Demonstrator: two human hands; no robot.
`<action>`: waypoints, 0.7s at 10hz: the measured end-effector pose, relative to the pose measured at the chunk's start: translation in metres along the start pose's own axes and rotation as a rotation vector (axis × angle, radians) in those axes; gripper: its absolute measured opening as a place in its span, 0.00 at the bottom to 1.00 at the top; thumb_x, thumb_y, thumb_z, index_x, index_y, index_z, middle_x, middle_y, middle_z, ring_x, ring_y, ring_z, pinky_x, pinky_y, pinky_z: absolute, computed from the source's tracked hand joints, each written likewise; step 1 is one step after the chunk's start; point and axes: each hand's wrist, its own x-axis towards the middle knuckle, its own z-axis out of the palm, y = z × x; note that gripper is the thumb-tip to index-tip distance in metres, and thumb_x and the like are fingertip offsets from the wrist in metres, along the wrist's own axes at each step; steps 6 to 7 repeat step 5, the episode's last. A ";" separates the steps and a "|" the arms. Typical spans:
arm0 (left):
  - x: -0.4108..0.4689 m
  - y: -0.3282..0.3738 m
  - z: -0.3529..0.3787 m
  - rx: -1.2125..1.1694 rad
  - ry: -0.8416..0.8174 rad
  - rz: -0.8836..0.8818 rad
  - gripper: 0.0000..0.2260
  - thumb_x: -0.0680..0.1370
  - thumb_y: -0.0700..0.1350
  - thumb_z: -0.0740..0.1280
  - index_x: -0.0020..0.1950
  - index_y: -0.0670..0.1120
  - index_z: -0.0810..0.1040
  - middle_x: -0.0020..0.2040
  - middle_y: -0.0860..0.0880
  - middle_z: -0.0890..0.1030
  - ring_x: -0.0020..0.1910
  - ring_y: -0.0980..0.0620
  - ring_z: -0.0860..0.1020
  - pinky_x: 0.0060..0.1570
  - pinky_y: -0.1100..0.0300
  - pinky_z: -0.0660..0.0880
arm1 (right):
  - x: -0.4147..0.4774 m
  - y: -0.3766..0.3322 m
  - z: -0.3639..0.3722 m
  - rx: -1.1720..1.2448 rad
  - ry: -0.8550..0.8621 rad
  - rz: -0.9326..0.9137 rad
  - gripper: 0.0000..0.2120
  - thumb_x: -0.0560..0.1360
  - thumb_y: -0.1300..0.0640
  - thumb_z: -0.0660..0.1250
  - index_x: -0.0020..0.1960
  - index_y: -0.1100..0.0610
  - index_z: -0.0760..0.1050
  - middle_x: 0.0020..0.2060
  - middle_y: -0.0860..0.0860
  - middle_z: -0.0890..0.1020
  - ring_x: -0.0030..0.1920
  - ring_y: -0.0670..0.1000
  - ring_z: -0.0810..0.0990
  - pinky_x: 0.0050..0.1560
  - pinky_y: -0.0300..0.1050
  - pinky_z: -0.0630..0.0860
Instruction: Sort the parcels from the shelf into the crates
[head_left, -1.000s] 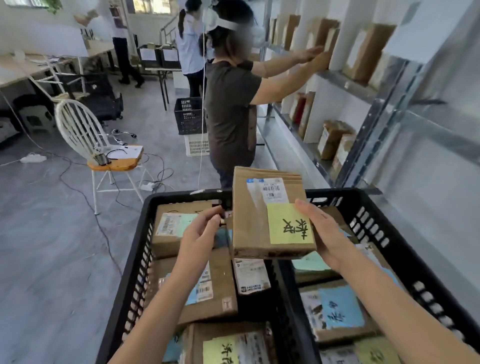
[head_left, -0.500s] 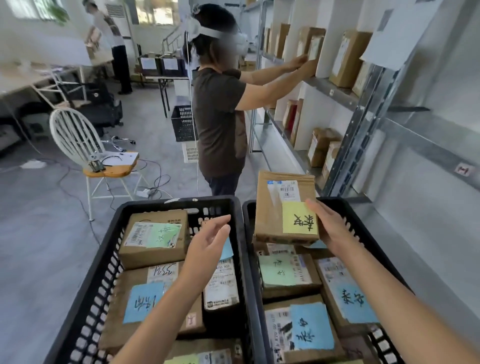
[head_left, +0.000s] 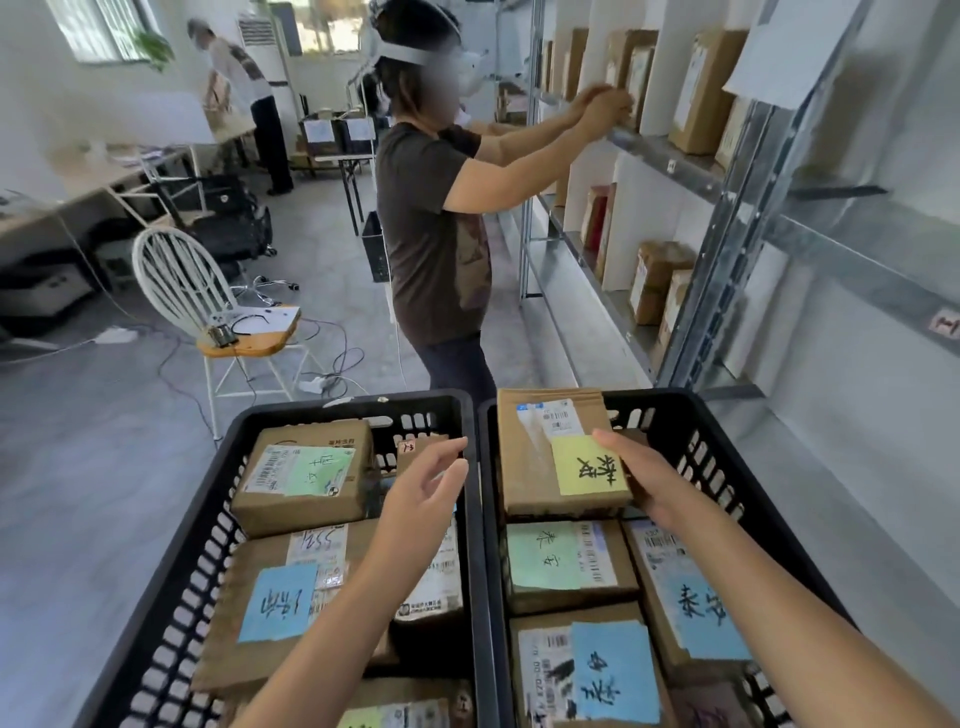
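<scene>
Two black crates stand side by side in front of me, the left crate (head_left: 208, 525) and the right crate (head_left: 711, 467), both holding several brown parcels with coloured notes. My right hand (head_left: 641, 475) grips a brown parcel with a yellow note (head_left: 545, 462) at its right edge, low at the far end of the right crate, over other parcels. My left hand (head_left: 423, 499) hovers over the left crate with fingers apart and holds nothing. The metal shelf (head_left: 670, 161) on the right carries more upright parcels.
A person in a brown shirt (head_left: 436, 234) stands just beyond the crates, reaching into the shelf. A white chair (head_left: 208, 312) with cables stands at the left. Another person (head_left: 244, 98), desks and black crates are farther back.
My right hand has carried the yellow-note parcel from above the crates' divide to the far end of the right crate. My left hand let go of it and stays over the left crate.
</scene>
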 end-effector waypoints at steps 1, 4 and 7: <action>0.003 0.002 0.008 0.057 -0.025 -0.015 0.12 0.82 0.47 0.63 0.64 0.56 0.78 0.60 0.64 0.79 0.61 0.66 0.75 0.64 0.66 0.71 | 0.003 -0.007 0.008 -0.093 0.009 -0.002 0.24 0.72 0.38 0.71 0.62 0.51 0.80 0.49 0.49 0.87 0.55 0.52 0.83 0.65 0.53 0.74; 0.023 0.020 0.023 0.364 -0.089 0.060 0.17 0.82 0.49 0.63 0.71 0.53 0.72 0.66 0.57 0.76 0.58 0.57 0.75 0.49 0.73 0.67 | -0.031 -0.025 0.013 -0.590 0.171 -0.309 0.24 0.80 0.47 0.63 0.74 0.52 0.69 0.70 0.49 0.74 0.66 0.48 0.73 0.64 0.45 0.70; 0.019 0.025 0.026 0.396 -0.061 0.091 0.19 0.82 0.49 0.63 0.73 0.51 0.70 0.70 0.57 0.73 0.61 0.63 0.69 0.56 0.70 0.63 | -0.051 -0.035 0.017 -0.706 0.199 -0.452 0.25 0.81 0.48 0.62 0.76 0.51 0.65 0.74 0.48 0.68 0.67 0.43 0.68 0.63 0.40 0.64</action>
